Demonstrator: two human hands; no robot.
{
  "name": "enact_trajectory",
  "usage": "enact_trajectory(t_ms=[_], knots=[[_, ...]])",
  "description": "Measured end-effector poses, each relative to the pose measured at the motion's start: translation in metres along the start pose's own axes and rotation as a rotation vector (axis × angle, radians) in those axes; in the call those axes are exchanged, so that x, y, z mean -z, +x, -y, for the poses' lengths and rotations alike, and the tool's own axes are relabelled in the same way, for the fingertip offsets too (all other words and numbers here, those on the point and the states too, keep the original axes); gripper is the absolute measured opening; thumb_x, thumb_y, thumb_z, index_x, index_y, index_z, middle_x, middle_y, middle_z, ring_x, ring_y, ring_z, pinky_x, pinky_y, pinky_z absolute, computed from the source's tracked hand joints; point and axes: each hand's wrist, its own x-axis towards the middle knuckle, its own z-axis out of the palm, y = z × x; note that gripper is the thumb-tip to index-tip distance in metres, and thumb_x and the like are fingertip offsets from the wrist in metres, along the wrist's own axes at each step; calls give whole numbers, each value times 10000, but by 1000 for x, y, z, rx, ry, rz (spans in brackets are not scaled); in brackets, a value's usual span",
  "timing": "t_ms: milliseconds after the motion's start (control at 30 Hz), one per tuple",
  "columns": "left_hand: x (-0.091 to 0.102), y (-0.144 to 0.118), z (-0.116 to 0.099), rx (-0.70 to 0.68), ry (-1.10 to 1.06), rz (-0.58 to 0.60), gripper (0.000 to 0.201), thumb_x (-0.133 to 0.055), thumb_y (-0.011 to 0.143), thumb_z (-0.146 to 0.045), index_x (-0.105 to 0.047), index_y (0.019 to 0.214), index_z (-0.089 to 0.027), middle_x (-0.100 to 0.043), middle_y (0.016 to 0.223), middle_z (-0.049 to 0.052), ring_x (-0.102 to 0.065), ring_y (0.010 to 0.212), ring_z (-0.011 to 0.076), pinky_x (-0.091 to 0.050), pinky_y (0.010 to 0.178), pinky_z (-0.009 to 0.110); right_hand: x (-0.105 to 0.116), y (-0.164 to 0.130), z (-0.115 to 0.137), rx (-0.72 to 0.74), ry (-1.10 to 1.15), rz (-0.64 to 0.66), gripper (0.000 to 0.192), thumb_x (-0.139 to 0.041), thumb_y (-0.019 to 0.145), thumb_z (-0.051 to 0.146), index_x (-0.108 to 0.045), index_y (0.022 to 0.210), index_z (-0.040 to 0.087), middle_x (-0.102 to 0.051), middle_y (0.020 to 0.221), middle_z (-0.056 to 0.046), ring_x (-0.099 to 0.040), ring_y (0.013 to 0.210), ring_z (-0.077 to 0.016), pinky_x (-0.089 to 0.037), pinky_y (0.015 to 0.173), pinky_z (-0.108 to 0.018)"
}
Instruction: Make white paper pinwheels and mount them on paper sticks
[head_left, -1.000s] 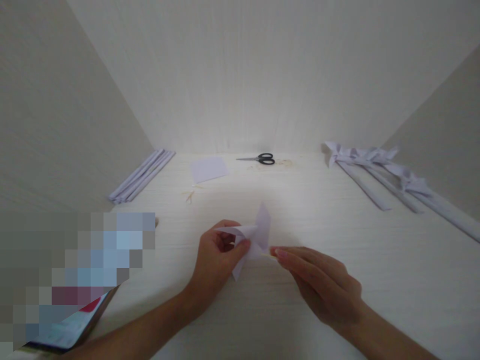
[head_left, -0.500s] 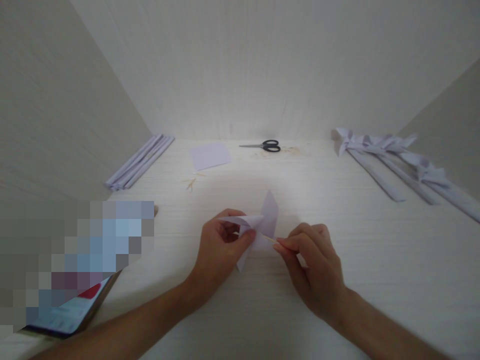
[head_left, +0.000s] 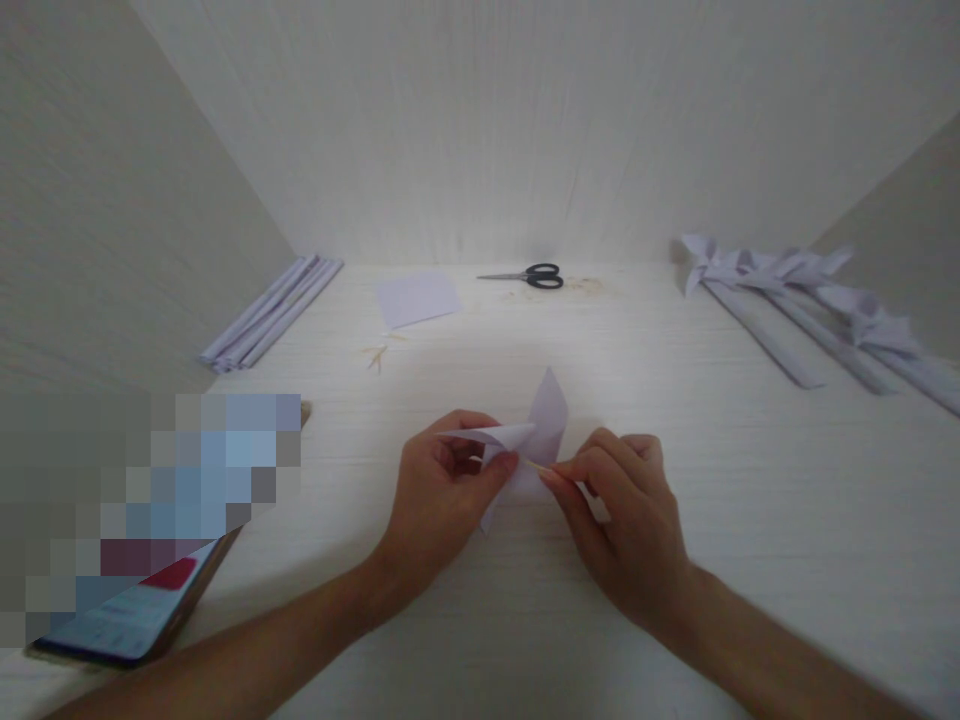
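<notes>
A white paper pinwheel with folded blades is held above the table by my left hand, its thumb pressed near the centre and the fingers behind the paper. My right hand pinches a thin toothpick between thumb and forefinger. The toothpick points left at the pinwheel's middle, close to my left thumb. Whether its tip has pierced the paper I cannot tell. Part of the pinwheel is hidden by my left hand.
Black-handled scissors lie at the back, beside a paper square and several loose toothpicks. Rolled paper sticks lie at left, pinwheels on sticks at right. A partly blurred-out phone lies at lower left.
My right hand has moved slightly left, and the toothpick now shows shorter between its fingers and the pinwheel. The whole view has shifted a little.
</notes>
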Motion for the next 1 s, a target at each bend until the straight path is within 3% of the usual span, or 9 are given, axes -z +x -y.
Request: enact_trajectory(t_ms=[600,1000], knots=[[0,-1,-1,6,49,-14,156,-632,565,-110,-545,691,-144,-574,533,-55,-524,465,43,-400,411,101,-2,4,0,-138,-19,86,180,-470,786,189,-424,612,178,-423,554,26,-377,529,-114,-266,567,-269],[-1,-1,-1,-84,196,-37,141,-613,583,-111,-560,707,-153,-587,558,-48,-542,474,54,-425,423,108,-5,4,-1,-144,-50,117,182,-456,796,202,-418,620,178,-432,573,27,-382,524,-114,-270,580,-272]])
